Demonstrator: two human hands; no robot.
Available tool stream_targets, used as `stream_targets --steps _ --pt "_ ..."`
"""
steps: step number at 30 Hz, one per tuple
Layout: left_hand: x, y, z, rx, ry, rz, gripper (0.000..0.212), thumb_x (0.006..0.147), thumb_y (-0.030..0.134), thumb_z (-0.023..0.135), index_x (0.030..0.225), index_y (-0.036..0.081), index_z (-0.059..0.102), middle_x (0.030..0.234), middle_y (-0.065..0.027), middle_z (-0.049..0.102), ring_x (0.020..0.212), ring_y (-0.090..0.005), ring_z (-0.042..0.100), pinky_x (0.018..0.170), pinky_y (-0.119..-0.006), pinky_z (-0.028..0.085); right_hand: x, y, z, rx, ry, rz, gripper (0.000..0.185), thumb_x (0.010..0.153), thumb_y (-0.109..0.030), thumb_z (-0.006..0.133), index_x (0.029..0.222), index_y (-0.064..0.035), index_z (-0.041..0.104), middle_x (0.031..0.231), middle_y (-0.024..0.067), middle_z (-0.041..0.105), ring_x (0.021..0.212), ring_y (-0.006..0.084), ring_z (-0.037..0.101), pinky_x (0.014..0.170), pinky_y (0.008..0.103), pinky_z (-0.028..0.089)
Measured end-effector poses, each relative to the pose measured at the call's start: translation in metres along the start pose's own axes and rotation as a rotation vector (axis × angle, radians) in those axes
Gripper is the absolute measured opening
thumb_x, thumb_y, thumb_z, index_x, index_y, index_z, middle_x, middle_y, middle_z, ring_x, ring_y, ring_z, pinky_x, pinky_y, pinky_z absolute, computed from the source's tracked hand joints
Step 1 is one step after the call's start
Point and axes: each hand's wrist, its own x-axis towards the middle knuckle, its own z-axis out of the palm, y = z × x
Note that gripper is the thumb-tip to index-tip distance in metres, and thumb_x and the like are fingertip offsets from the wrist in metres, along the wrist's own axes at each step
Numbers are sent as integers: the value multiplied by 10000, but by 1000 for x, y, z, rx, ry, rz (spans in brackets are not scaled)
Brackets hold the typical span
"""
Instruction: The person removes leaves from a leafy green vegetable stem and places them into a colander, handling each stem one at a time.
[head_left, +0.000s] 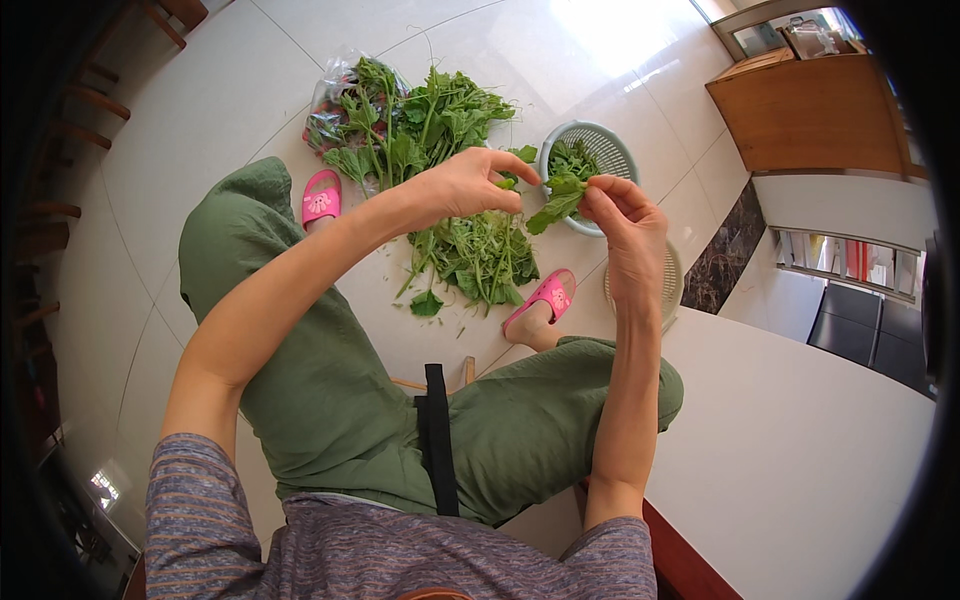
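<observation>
Between the thumb and forefinger of my right hand (626, 217) a green leaf (559, 206) is pinched by its stem, over the near rim of a pale blue-green plastic colander (626, 154). Cut leafy greens (574, 159) lie inside the colander. My left hand (472, 184) is just left of the leaf, thumb and forefinger apart. A small bright green piece shows in the curve of that hand; whether its curled fingers grip it is unclear. Under and beyond the left hand, long-stemmed leafy vines (442, 112) with tendrils are heaped on the floor. Nearer me lies a pile of leaves and stems (484, 259).
A clear plastic bag (330, 97) lies under the far greens. Beside my right forearm is a beige basket (671, 277), partly hidden. A white tabletop (780, 435) extends at right, and a wooden cabinet (810, 112) stands beyond. My feet, in pink slippers (321, 199), flank the near pile.
</observation>
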Motion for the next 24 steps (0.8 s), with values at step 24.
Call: stream_targets --steps 24 --pt "7 -8 11 30 -7 225 202 831 211 653 892 18 648 659 46 541 618 -16 443 532 -225 342 0 4 2 33 -54 109 228 842 -96 632 1029 22 577 895 89 656 800 134 624 713 251 513"
